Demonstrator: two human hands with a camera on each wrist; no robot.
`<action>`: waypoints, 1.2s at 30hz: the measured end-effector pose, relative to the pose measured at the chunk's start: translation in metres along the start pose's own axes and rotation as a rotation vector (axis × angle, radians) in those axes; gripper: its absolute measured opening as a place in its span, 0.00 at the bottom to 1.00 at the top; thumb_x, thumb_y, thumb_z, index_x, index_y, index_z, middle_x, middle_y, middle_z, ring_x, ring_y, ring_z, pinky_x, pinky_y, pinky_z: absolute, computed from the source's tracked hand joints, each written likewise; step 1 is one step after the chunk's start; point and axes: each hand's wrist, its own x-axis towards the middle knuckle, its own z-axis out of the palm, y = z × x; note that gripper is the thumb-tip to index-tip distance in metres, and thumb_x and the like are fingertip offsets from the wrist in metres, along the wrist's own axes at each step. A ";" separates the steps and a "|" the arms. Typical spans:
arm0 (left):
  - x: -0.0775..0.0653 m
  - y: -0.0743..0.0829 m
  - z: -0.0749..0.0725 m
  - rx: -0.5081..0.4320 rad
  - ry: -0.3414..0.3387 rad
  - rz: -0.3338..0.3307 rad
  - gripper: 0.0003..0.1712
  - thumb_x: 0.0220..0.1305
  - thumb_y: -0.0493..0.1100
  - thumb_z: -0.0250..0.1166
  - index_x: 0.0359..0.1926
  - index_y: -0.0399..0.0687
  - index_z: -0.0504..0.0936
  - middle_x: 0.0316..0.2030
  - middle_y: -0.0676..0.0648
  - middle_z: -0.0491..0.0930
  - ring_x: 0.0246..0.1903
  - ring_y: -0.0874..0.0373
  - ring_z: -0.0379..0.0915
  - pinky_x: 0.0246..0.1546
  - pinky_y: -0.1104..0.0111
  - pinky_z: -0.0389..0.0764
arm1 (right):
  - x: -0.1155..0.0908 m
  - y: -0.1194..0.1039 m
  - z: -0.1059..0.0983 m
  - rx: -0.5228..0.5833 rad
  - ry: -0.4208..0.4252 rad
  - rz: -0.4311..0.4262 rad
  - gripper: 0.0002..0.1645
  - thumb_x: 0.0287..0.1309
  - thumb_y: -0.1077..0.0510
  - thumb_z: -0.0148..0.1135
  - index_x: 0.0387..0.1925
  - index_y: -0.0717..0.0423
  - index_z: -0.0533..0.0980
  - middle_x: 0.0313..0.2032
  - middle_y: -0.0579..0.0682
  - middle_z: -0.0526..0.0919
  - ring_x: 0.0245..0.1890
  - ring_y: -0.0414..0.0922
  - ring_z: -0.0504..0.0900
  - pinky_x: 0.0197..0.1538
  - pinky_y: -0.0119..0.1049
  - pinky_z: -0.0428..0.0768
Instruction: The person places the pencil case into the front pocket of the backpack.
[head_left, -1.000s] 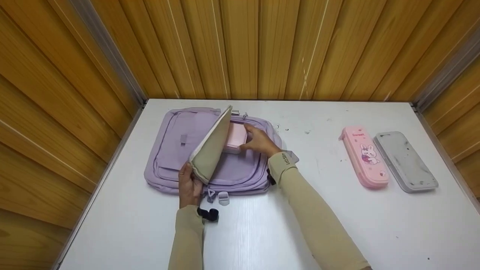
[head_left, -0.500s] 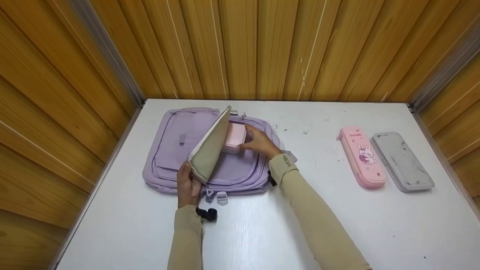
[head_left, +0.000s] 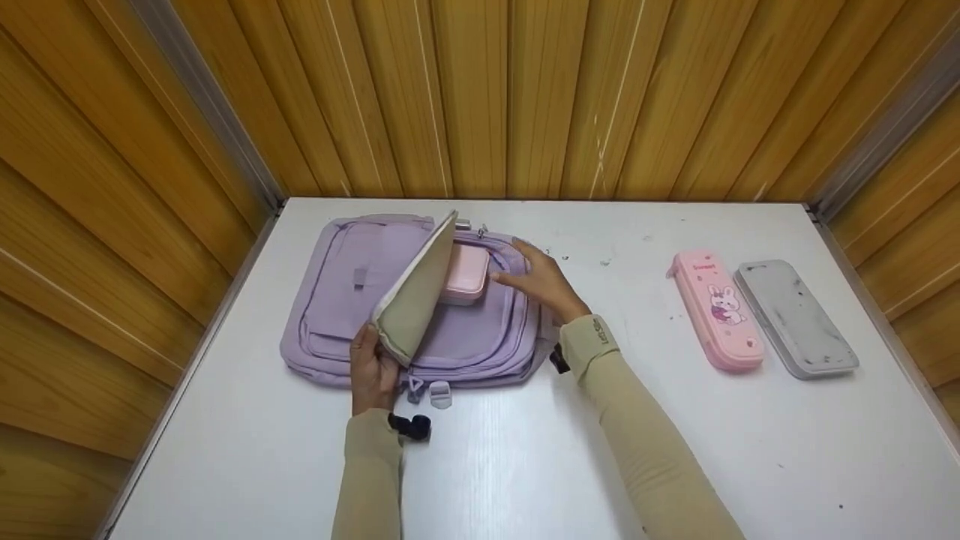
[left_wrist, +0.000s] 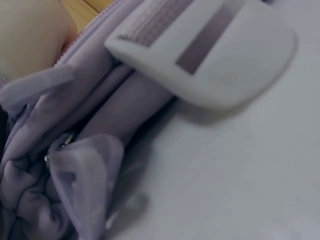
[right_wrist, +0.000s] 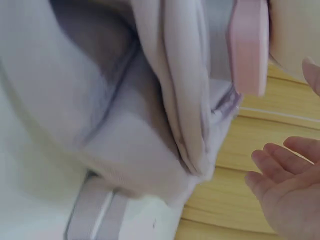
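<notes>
A lilac backpack [head_left: 334, 281] lies on the white table with its cream-lined front flap [head_left: 416, 300] raised. My left hand [head_left: 373, 371] grips the lower corner of that flap. Inside the opened part, against the flap, sits a pink box [head_left: 466, 270] with a paler base. My right hand [head_left: 551, 281] is just right of the box, fingers spread and holding nothing. In the right wrist view the pink box [right_wrist: 249, 47] stands apart from the open fingers. The left wrist view shows a pale strap buckle [left_wrist: 220, 60] and a zipper pull [left_wrist: 87, 180]; the left hand is hidden there.
To the right lie a pink pencil case [head_left: 720, 311] with a rabbit picture and a grey, scuffed case [head_left: 796, 319] side by side. Wood-patterned panels [head_left: 472, 97] close off the table's back and sides.
My right hand has let go of the pink box and moved a little to the right. The box stays in the backpack. My left hand keeps holding the flap up.
</notes>
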 end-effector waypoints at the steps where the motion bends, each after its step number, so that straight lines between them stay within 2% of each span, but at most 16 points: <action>1: 0.000 0.000 0.000 0.000 -0.002 -0.002 0.05 0.53 0.35 0.70 0.32 0.38 0.85 0.33 0.45 0.86 0.38 0.57 0.82 0.46 0.69 0.81 | -0.002 0.000 -0.003 -0.001 0.014 0.001 0.49 0.56 0.47 0.67 0.72 0.60 0.55 0.73 0.58 0.56 0.74 0.54 0.52 0.76 0.46 0.51; 10: 0.001 0.001 0.000 -0.016 0.012 -0.014 0.04 0.52 0.34 0.70 0.32 0.40 0.86 0.33 0.46 0.86 0.38 0.58 0.83 0.45 0.71 0.82 | -0.028 0.009 -0.037 -0.037 0.148 0.011 0.50 0.58 0.45 0.65 0.73 0.58 0.52 0.73 0.58 0.54 0.74 0.55 0.51 0.75 0.47 0.52; 15: 0.001 0.001 0.002 -0.022 0.019 -0.015 0.04 0.51 0.34 0.70 0.31 0.40 0.86 0.31 0.46 0.86 0.37 0.59 0.83 0.44 0.71 0.82 | -0.044 0.023 -0.053 -0.045 0.214 0.046 0.51 0.57 0.42 0.65 0.73 0.56 0.52 0.73 0.59 0.54 0.74 0.56 0.51 0.75 0.48 0.52; 20: 0.000 0.001 0.000 0.014 0.011 -0.011 0.04 0.54 0.36 0.68 0.32 0.41 0.86 0.33 0.47 0.86 0.38 0.60 0.82 0.45 0.72 0.81 | -0.061 0.039 -0.067 -0.031 0.255 0.092 0.54 0.56 0.37 0.64 0.74 0.54 0.50 0.74 0.58 0.51 0.75 0.56 0.49 0.75 0.49 0.51; 23: 0.002 -0.001 -0.005 0.041 -0.007 0.001 0.05 0.53 0.38 0.70 0.33 0.42 0.86 0.34 0.48 0.86 0.38 0.61 0.82 0.45 0.72 0.80 | -0.073 0.047 -0.076 -0.033 0.288 0.124 0.55 0.55 0.36 0.64 0.74 0.53 0.49 0.74 0.58 0.51 0.75 0.57 0.48 0.75 0.51 0.51; 26: 0.004 -0.003 -0.012 0.041 -0.045 0.014 0.08 0.53 0.39 0.71 0.34 0.41 0.86 0.35 0.48 0.86 0.39 0.61 0.82 0.45 0.72 0.80 | -0.085 0.054 -0.085 -0.034 0.330 0.150 0.54 0.56 0.36 0.64 0.74 0.52 0.49 0.74 0.58 0.51 0.75 0.57 0.48 0.75 0.52 0.51; 27: 0.006 -0.004 -0.017 0.022 -0.080 0.018 0.08 0.54 0.39 0.70 0.36 0.39 0.86 0.36 0.47 0.86 0.40 0.59 0.82 0.46 0.71 0.81 | -0.090 0.057 -0.088 -0.037 0.342 0.160 0.54 0.56 0.36 0.64 0.74 0.51 0.49 0.74 0.58 0.51 0.75 0.58 0.48 0.75 0.53 0.51; 29: 0.007 -0.005 -0.019 0.028 -0.093 0.024 0.09 0.55 0.39 0.70 0.36 0.39 0.86 0.36 0.46 0.86 0.40 0.59 0.82 0.46 0.71 0.81 | -0.098 0.062 -0.094 -0.044 0.366 0.177 0.54 0.55 0.36 0.64 0.74 0.51 0.49 0.74 0.58 0.51 0.75 0.57 0.47 0.75 0.53 0.51; 33: 0.007 -0.005 -0.017 0.034 -0.085 0.016 0.08 0.56 0.39 0.69 0.36 0.39 0.86 0.35 0.46 0.86 0.39 0.59 0.82 0.45 0.71 0.81 | -0.115 0.071 -0.105 -0.054 0.415 0.201 0.54 0.55 0.37 0.64 0.74 0.51 0.49 0.75 0.55 0.50 0.75 0.55 0.46 0.75 0.51 0.50; 36: 0.003 -0.002 -0.008 0.048 -0.032 0.004 0.05 0.55 0.38 0.69 0.33 0.41 0.86 0.33 0.48 0.86 0.37 0.61 0.82 0.44 0.72 0.81 | -0.128 0.078 -0.110 -0.055 0.450 0.226 0.55 0.56 0.37 0.64 0.74 0.51 0.48 0.75 0.55 0.49 0.75 0.55 0.46 0.75 0.51 0.48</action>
